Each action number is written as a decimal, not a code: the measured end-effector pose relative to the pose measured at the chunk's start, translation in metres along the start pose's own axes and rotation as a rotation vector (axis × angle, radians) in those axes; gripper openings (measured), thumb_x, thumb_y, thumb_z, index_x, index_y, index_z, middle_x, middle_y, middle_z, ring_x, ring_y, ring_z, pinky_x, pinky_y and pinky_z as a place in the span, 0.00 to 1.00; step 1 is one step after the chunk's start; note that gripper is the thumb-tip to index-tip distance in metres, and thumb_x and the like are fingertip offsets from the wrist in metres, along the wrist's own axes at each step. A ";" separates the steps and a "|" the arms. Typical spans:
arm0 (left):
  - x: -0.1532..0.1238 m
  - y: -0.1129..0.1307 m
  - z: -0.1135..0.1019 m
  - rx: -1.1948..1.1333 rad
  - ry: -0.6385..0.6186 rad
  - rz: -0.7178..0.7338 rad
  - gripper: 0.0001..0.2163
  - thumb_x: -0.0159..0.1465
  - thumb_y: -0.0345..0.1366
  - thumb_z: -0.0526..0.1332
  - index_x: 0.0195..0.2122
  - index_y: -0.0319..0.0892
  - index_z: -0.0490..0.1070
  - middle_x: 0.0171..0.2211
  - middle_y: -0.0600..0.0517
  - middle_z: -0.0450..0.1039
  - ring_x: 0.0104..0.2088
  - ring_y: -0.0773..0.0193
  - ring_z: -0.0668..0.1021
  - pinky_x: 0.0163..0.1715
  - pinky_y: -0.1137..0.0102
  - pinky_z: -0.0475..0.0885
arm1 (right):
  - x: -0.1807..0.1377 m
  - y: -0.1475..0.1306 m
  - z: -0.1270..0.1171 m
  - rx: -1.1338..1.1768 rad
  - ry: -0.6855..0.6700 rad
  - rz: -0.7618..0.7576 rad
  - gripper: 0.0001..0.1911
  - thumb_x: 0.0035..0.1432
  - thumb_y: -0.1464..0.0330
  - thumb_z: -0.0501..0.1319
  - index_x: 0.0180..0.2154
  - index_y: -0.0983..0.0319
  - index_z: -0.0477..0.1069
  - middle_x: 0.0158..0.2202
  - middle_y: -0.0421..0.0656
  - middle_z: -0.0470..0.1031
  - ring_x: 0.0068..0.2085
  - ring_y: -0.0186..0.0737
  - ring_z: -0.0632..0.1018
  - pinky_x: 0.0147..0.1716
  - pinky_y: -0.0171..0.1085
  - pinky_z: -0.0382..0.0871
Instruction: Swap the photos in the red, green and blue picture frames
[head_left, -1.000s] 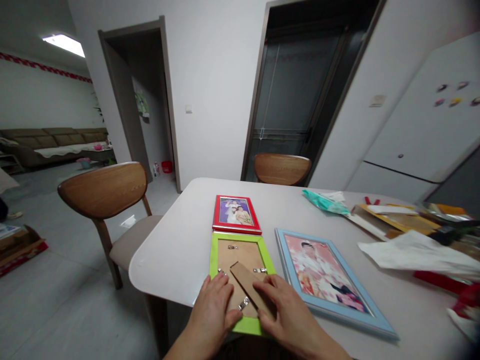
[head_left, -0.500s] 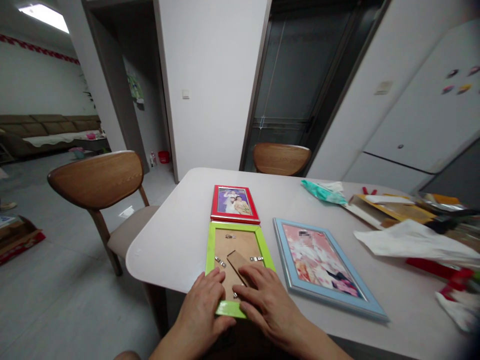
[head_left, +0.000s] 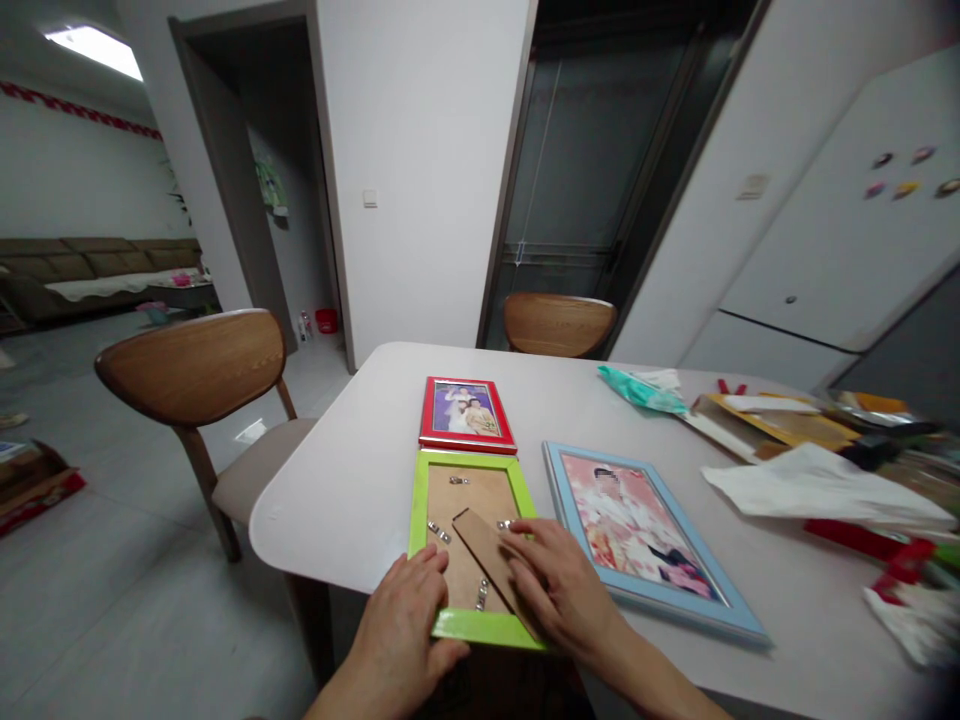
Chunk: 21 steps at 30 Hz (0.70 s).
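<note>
A green picture frame point(head_left: 487, 628) lies face down at the table's near edge, with its brown backboard point(head_left: 472, 490) and strut up. Several small metal clips sit around the board, one of them a lower clip point(head_left: 481, 594). My left hand point(head_left: 401, 620) grips the frame's near left corner, fingers over the left side and thumb by the near edge. My right hand point(head_left: 559, 590) lies over the right side, fingers apart and slightly bent. Its fingertips touch the right clip point(head_left: 505, 524); its thumb is hidden. A red picture frame point(head_left: 466, 414) lies face up against the far edge.
A larger blue picture frame point(head_left: 645, 540) lies face up on the right. Beyond it are a white sheet point(head_left: 817, 485), a teal wrapper point(head_left: 641, 388) and a yellow envelope point(head_left: 787, 425). A wooden chair point(head_left: 195, 365) stands left of the white table point(head_left: 337, 480).
My right hand has moved from the lower clip up and right to the right clip. The lower clip now shows fully. My left hand stays at the corner.
</note>
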<state>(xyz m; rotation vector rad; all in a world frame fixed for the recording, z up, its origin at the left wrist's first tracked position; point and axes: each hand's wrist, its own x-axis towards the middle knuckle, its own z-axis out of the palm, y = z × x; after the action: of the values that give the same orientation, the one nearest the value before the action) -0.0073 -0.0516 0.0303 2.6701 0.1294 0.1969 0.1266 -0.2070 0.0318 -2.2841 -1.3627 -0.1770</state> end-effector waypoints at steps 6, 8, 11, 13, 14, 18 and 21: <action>0.000 -0.003 0.002 0.008 0.012 -0.002 0.15 0.44 0.32 0.64 0.34 0.41 0.65 0.51 0.43 0.62 0.52 0.53 0.62 0.51 0.55 0.57 | 0.016 0.018 0.006 -0.082 0.005 0.150 0.13 0.53 0.72 0.48 0.35 0.63 0.70 0.39 0.47 0.65 0.42 0.41 0.64 0.42 0.41 0.59; 0.000 -0.002 0.002 -0.001 0.020 -0.005 0.14 0.45 0.33 0.63 0.34 0.41 0.65 0.51 0.44 0.62 0.53 0.54 0.62 0.51 0.54 0.57 | 0.017 0.018 0.007 -0.054 0.019 0.148 0.13 0.53 0.72 0.48 0.34 0.63 0.70 0.39 0.47 0.65 0.43 0.42 0.64 0.43 0.40 0.59; 0.000 0.000 0.001 -0.016 0.018 -0.011 0.13 0.46 0.33 0.63 0.34 0.42 0.65 0.52 0.44 0.62 0.53 0.54 0.62 0.51 0.55 0.57 | 0.015 0.018 0.009 -0.031 0.035 0.154 0.13 0.52 0.73 0.49 0.35 0.63 0.71 0.40 0.48 0.65 0.44 0.42 0.63 0.44 0.41 0.59; -0.001 0.001 0.001 -0.021 0.010 -0.020 0.13 0.46 0.33 0.63 0.33 0.42 0.65 0.52 0.44 0.61 0.53 0.54 0.62 0.51 0.55 0.57 | 0.014 0.020 0.010 -0.034 0.036 0.148 0.14 0.52 0.73 0.49 0.36 0.64 0.71 0.41 0.48 0.65 0.45 0.43 0.63 0.45 0.41 0.58; -0.001 0.002 0.000 -0.022 0.007 -0.024 0.13 0.46 0.32 0.63 0.33 0.42 0.65 0.52 0.44 0.61 0.53 0.54 0.62 0.52 0.55 0.57 | 0.013 0.021 0.010 -0.037 0.036 0.144 0.14 0.52 0.73 0.48 0.36 0.64 0.71 0.42 0.48 0.65 0.45 0.43 0.63 0.45 0.41 0.58; -0.002 0.000 0.000 -0.030 0.004 -0.018 0.15 0.45 0.32 0.64 0.34 0.40 0.65 0.51 0.43 0.62 0.53 0.54 0.62 0.52 0.56 0.56 | 0.016 0.017 0.009 -0.077 0.038 0.158 0.15 0.52 0.73 0.49 0.39 0.65 0.69 0.42 0.49 0.66 0.44 0.43 0.64 0.44 0.41 0.58; -0.003 -0.002 0.001 -0.043 0.008 -0.008 0.14 0.45 0.33 0.65 0.34 0.41 0.66 0.51 0.44 0.62 0.53 0.55 0.62 0.52 0.56 0.57 | 0.026 0.000 0.011 -0.042 0.020 0.112 0.15 0.53 0.72 0.49 0.41 0.64 0.68 0.41 0.47 0.67 0.42 0.41 0.65 0.42 0.39 0.58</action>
<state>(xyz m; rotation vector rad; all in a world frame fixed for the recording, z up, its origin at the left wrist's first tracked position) -0.0099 -0.0502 0.0280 2.6257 0.1369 0.2055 0.1377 -0.1816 0.0311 -2.3791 -1.2282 -0.1927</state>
